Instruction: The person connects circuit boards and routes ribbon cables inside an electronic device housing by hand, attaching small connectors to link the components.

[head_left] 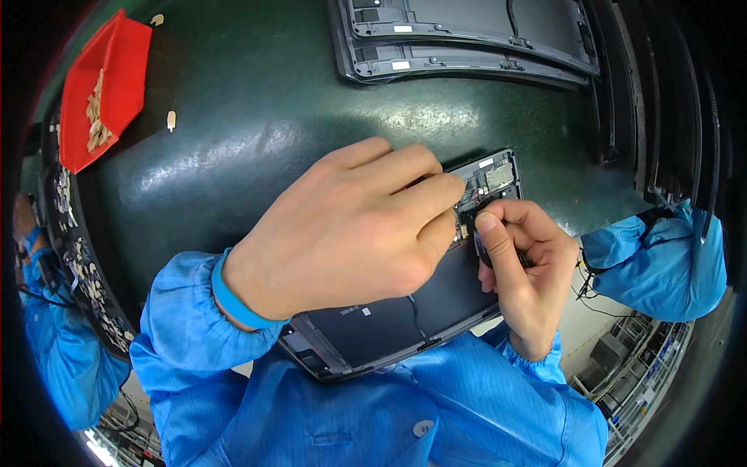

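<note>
An opened tablet (373, 327) lies tilted in front of my body, its dark inner side up and a circuit board (470, 204) showing near its upper right end. My left hand (334, 229), with a blue band at the wrist, arches over the tablet. Its fingers curl down toward the board, and the fingertips and whatever they pinch are hidden. At the tablet's right edge, my right hand (529, 261) is closed, thumb against forefinger, around a small black part (484, 251) beside the board. My fingers mostly cover that part.
Two more opened tablets (467, 58) lie stacked at the far side of the green table (257, 140). A red bin (124, 78) with small pale pieces stands far left; loose pieces (171, 121) lie nearby. Dark racks (654, 101) rise at right. Blue sleeves of other people (654, 265) show at both sides.
</note>
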Tool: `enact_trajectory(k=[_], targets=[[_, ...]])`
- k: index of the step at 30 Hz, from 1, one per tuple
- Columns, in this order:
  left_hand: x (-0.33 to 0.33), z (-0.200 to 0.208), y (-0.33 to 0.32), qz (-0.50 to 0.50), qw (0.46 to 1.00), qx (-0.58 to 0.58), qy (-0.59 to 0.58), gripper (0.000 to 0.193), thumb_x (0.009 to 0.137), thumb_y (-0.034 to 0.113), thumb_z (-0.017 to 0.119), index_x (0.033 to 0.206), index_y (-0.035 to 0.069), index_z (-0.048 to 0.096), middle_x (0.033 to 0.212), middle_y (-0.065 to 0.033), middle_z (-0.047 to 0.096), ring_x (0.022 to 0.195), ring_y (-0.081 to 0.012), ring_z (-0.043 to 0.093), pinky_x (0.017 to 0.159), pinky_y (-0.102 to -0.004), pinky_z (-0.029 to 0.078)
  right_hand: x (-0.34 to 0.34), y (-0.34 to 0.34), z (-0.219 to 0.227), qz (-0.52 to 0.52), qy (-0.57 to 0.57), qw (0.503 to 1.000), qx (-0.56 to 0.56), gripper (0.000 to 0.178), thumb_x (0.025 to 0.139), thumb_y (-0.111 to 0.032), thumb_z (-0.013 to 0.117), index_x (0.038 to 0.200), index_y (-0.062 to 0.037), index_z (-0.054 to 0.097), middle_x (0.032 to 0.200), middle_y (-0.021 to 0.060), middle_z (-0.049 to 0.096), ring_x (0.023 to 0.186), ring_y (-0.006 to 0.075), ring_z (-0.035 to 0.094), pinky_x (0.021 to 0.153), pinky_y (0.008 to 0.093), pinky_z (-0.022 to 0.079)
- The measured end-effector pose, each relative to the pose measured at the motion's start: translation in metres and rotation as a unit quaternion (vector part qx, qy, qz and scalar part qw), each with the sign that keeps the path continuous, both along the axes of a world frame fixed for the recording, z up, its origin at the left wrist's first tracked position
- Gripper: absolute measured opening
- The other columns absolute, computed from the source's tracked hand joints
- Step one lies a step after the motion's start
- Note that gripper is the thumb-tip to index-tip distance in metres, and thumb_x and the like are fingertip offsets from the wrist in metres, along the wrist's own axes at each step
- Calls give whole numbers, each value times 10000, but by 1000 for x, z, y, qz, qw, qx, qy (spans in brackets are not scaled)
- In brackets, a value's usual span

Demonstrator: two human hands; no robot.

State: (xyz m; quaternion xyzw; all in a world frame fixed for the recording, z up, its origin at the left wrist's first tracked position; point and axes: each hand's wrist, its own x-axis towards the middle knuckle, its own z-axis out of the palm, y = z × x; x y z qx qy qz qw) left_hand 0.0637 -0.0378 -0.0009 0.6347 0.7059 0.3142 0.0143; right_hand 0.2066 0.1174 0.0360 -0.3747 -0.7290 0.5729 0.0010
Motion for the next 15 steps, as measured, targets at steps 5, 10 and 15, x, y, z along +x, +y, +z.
enact_trajectory(k=[5,10,15], targets=[[1,-1,-2,3,1000,-3,4,178,713,107,753,861,10,739,1036,-85,721,940,-239,700,704,-343,567,0,-3,-5,16,3,997,73,99,966,-72,718,986,24,703,587,9,654,540,29,563,512,200,394],[0,1,-2,1,1000,-14,-3,178,721,107,754,865,4,739,1038,-87,720,942,-243,700,712,-346,572,2,-6,-8,42,13,988,149,85,952,-67,731,976,12,710,563,17,656,527,23,569,517,199,401],[2,-1,-2,6,1000,-9,4,185,724,111,751,874,4,738,1040,-89,718,943,-243,701,719,-347,571,4,-5,-10,46,23,988,144,79,944,-62,738,975,6,713,568,27,665,532,29,582,526,203,417]])
